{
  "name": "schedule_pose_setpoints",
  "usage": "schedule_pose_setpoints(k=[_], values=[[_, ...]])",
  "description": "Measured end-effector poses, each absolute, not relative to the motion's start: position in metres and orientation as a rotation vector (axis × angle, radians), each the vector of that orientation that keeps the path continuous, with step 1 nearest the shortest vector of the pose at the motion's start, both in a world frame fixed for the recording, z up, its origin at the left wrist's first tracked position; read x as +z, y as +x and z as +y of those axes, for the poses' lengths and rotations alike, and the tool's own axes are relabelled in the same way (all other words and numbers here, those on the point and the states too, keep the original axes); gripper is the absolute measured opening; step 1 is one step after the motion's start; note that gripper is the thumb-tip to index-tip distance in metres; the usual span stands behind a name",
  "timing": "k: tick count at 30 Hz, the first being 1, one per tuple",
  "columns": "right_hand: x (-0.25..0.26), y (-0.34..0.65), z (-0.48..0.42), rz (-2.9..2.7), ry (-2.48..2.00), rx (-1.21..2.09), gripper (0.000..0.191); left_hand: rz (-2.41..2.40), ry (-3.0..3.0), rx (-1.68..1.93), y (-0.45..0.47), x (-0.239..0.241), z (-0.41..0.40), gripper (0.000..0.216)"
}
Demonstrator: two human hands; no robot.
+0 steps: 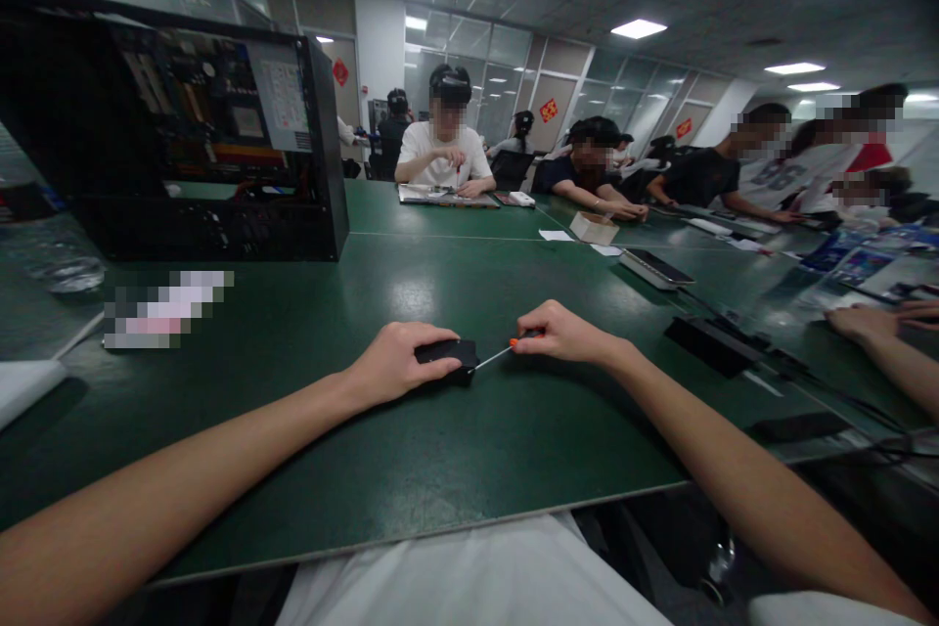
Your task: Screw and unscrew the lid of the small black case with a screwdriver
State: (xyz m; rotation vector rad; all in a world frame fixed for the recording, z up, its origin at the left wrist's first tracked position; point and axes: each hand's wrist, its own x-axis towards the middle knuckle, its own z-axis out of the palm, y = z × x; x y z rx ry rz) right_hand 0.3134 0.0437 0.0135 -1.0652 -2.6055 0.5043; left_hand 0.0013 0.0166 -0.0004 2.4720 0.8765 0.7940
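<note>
My left hand (392, 362) is closed over a small black device (449, 354) that lies on the green table (440, 450). My right hand (561, 333) pinches a thin screwdriver (503, 352) with an orange handle. Its metal tip points left and meets the right end of the black device. Both forearms reach in from the near edge.
An open black computer case (220, 147) stands at the back left. A black flat part (708, 342) and cables (843, 401) lie to the right, beside another person's hands (880, 318). Several people sit along the far side. A clear plastic bottle (51, 254) stands at the left edge.
</note>
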Motion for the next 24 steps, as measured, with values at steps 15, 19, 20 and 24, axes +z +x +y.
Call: schedule_pose_setpoints(k=[15,19,20,24], values=[[0.005,0.294,0.041,-2.635,-1.103,0.273,0.049,1.117,2.637,0.680,0.018,0.014,0.001,0.040],[0.005,0.292,0.039,-2.633,-1.152,0.295,0.051,1.135,2.598,0.731,0.018,0.012,0.001,0.039],[0.005,0.291,0.038,-2.643,-1.161,0.319,0.051,1.140,2.594,0.736,0.018,0.011,0.001,0.039],[0.006,0.290,0.038,-2.691,-1.201,0.379,0.053,1.175,2.600,0.738,0.017,0.011,0.003,0.040]])
